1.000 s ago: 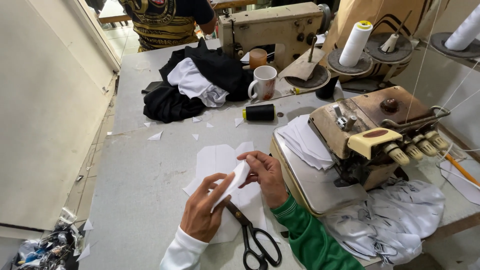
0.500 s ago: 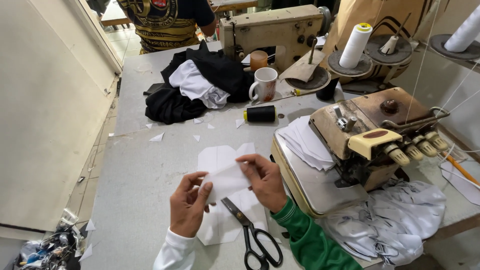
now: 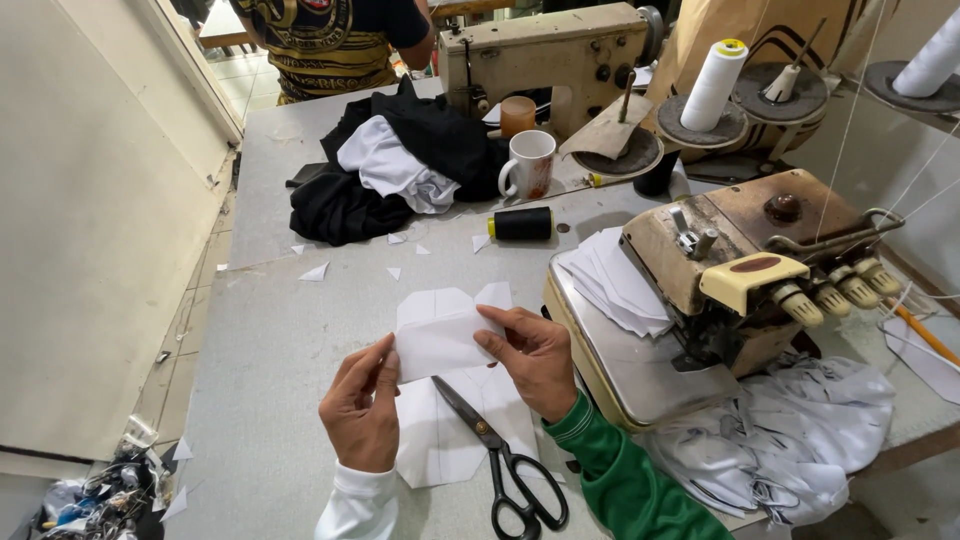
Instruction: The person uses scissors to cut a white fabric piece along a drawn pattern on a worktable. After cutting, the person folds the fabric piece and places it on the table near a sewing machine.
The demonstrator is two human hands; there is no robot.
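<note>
Your left hand (image 3: 362,408) and right hand (image 3: 532,356) both pinch one white fabric piece (image 3: 440,338), fingers clenched on its opposite edges so it stays taut and flat above the grey table (image 3: 270,330). Under it lies a stack of cut white pieces (image 3: 445,440), with black-handled scissors (image 3: 500,462) at 5 o'clock. At 12 o'clock a white mug (image 3: 530,163) stands upright; you cannot tell its contents.

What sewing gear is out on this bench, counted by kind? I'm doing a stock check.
Sewing machines: 2, the overlock machine and the flat machine
Thread cones: 3, one black, two white
Scissors: 1
Mugs: 1
Total: 7
Both hands, left hand and right hand, hold a white fabric piece.
</note>
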